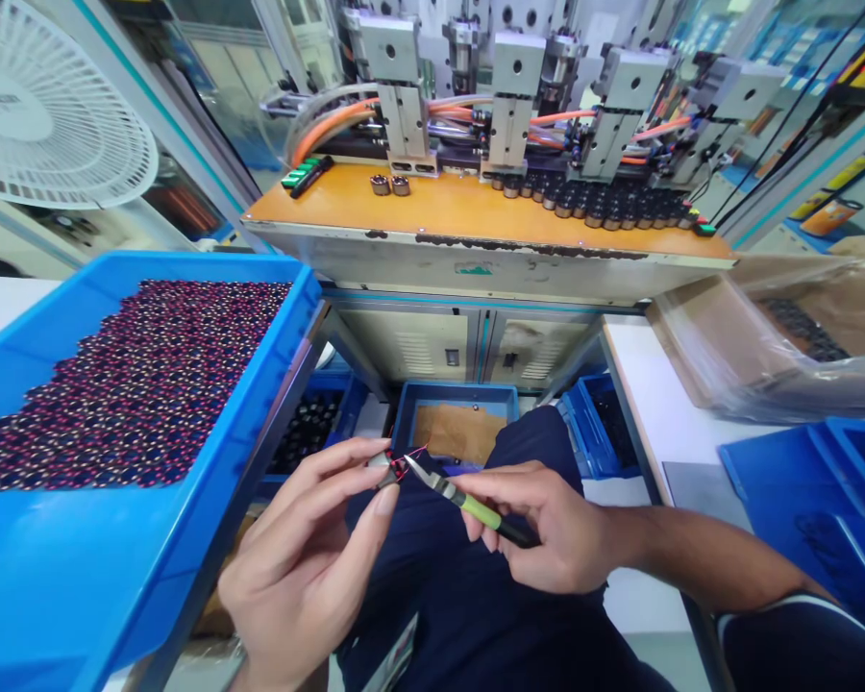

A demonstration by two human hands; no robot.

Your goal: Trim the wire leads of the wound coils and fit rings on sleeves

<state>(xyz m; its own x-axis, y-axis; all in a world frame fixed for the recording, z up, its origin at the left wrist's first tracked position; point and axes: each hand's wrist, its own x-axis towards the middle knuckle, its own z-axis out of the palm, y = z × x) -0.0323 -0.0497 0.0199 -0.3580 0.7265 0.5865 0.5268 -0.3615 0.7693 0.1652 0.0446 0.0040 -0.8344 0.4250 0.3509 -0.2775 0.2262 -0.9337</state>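
One blue tray (278, 380): coils (136, 384) | left hand (303, 567): coil (395, 468) | right hand (548, 529): cutters (468, 505)

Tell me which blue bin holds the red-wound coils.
The big blue bin at far left, packed with coils; the floor bin holds a brown sheet.

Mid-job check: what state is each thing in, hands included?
left hand: pinching the small coil at the fingertips
small coil: held up, red wire sticking out
right hand: closed round the green-handled tool
green-handled tool: tip at the coil's red wire
blue tray: filled with a layer of coils
plastic bag: crumpled, dark parts showing through
fan: cannot tell whether it runs
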